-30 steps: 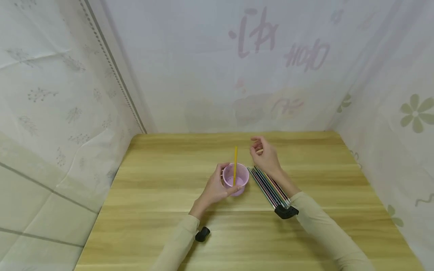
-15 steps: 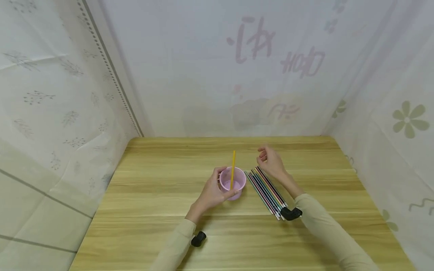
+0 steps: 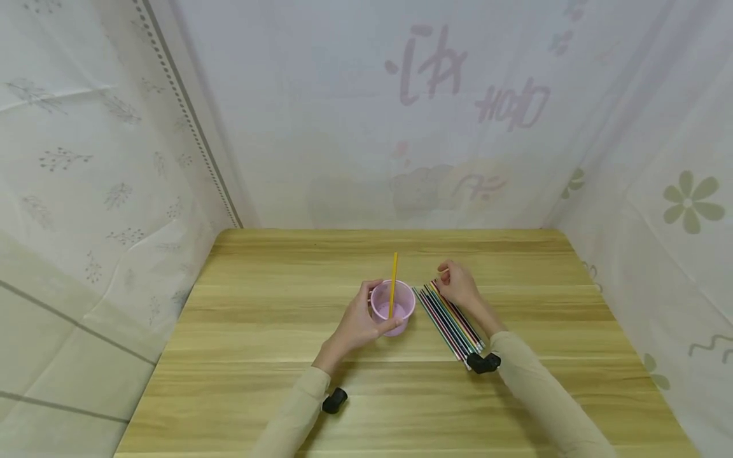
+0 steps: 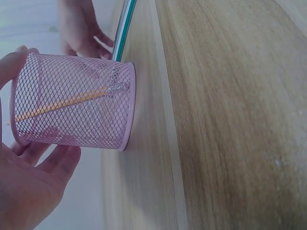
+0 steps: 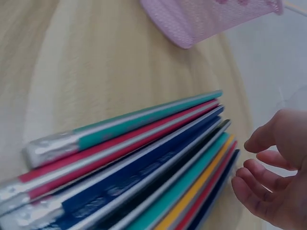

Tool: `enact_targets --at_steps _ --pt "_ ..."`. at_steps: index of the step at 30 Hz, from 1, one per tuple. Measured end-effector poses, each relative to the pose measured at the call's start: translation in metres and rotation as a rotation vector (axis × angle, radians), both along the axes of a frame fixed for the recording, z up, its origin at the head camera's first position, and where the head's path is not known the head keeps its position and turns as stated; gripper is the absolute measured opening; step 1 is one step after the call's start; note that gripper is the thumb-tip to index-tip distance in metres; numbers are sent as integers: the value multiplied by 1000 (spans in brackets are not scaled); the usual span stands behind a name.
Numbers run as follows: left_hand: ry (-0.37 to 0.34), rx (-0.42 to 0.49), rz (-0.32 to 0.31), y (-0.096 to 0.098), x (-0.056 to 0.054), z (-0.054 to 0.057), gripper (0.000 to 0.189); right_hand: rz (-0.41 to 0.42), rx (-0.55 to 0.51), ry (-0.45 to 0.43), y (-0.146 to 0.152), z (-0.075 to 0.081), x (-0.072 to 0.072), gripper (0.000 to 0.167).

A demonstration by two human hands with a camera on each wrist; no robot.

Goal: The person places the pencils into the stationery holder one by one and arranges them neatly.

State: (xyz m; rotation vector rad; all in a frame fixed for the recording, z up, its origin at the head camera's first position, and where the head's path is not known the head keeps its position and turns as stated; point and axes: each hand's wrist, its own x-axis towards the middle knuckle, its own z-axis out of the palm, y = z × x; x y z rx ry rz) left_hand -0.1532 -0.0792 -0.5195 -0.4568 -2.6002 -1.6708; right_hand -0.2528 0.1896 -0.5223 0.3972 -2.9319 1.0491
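Note:
My left hand (image 3: pixel 359 321) grips a pink mesh pencil cup (image 4: pixel 76 100) round its side, thumb at the near rim. The cup stands upright on the table. One yellow pencil (image 3: pixel 393 280) leans inside it, eraser end down, its upper part above the rim. To the cup's right lies a bundle of striped pencils (image 5: pixel 144 158) in green, red, navy, black and yellow, with their eraser ends toward me. My right hand (image 3: pixel 458 284) is over the far ends of the bundle. In the right wrist view its loosely bent fingers are beside the pencil ends, holding nothing.
The wooden table (image 3: pixel 275 280) runs back to a white printed curtain (image 3: pixel 321 127). Patterned cloth also hangs along the left and right sides. A black wrist camera (image 3: pixel 483 363) on the right sleeve overlaps the pencils' eraser ends in the head view.
My right hand has come down toward me from beyond the bundle to the far ends of the pencils. My left hand keeps its grip on the pencil cup.

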Motion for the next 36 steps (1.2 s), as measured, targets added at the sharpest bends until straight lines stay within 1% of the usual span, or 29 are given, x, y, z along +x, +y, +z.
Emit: enact_targets --at_steps 4,8,12,16,18,20,23,25,27,32,36 --pt "0 -4 -3 0 0 0 90 0 53 -19 3 -7 2 29" --pt "-5 -12 -5 0 0 2 91 1 79 -22 6 -6 4 27" --pt "-5 -18 -2 0 0 4 90 26 96 -7 9 -2 5 25" --pt "-4 -16 -2 1 -1 5 90 83 165 13 8 0 5 25" --pt "-7 -9 -1 1 -1 4 89 104 192 -6 7 2 6 25" --pt "-15 -1 1 2 -1 4 89 114 209 -14 6 5 5 25" --pt "-26 9 2 1 -1 4 90 106 205 6 2 12 5 25" --pt "-37 9 0 0 0 5 90 107 183 25 -1 18 4 25" --pt "-45 8 -2 -1 0 5 90 108 150 37 -4 29 2 25" --pt "-45 15 -2 0 -2 6 90 105 67 55 -10 61 -2 28" --pt "-47 24 -15 0 -1 5 91 97 -14 107 -16 87 2 29"
